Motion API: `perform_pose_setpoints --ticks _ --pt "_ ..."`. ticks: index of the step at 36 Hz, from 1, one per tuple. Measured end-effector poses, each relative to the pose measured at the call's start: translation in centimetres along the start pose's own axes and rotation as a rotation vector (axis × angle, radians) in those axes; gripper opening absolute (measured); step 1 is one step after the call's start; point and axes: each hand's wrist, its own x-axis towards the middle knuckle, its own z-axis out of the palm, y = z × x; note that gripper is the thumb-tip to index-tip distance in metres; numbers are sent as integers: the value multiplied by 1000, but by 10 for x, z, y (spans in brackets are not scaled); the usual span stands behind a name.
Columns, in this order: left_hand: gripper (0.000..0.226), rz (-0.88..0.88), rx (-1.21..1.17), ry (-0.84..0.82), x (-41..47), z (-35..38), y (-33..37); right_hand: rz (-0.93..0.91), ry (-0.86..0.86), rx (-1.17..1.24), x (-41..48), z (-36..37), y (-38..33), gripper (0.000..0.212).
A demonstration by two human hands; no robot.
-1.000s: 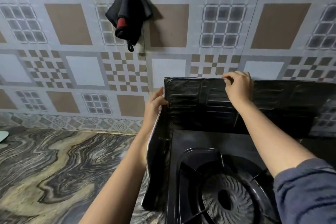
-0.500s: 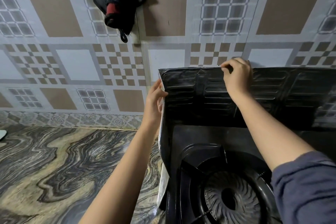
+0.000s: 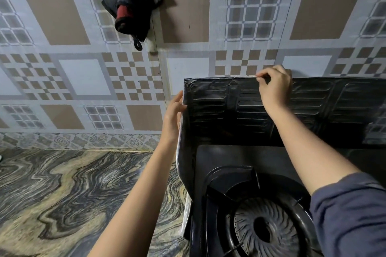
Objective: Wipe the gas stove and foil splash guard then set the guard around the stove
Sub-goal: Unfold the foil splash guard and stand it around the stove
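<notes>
The splash guard (image 3: 229, 110) stood upright around the back and left side of the stove (image 3: 240, 204), its dark embossed inner face turned toward the camera. Its long back panel ran along the tiled wall (image 3: 83, 79) from about the 12 o'clock point of the stove off toward 3 o'clock, where it left the view. At the back left corner it bent and came forward along the stove's 9 o'clock side, showing a thin silvery edge.

The right hand (image 3: 274, 85) was at the top rim of the back panel, at roughly 12 o'clock from the burner (image 3: 265, 229). Its thumb and forefinger were pinched closed on the rim, the other fingers curled over the top behind it. The left hand (image 3: 172, 115) lay against the outside of the folded corner, at about 10 o'clock from the burner, fingers nearly straight and pressed flat on the foil, the thumb hooked just over the edge to the inner face: a light, mostly open hold.

The stove sat on a marbled counter (image 3: 73, 194), which stretched away toward 9 o'clock. The round burner and its black pan support (image 3: 219, 196) showed at the lower right, partly covered by a blue sleeve (image 3: 351, 215). On the wall at about 11 o'clock hung a black cloth (image 3: 133, 0) with a red patch.
</notes>
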Motion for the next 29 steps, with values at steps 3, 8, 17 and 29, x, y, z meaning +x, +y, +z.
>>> perform_pose_setpoints --ticks 3,8,17,29 --pt "41 -152 -167 -61 3 1 5 2 19 2 -1 0 2 8" --pt "46 -185 -262 -23 5 -1 -1 25 71 12 -3 1 9 9" --pt "40 -233 -36 4 8 -2 0 47 67 45 -3 2 9 9" --pt "41 -106 54 38 -1 5 12 2 -5 7 -7 -14 5 13"
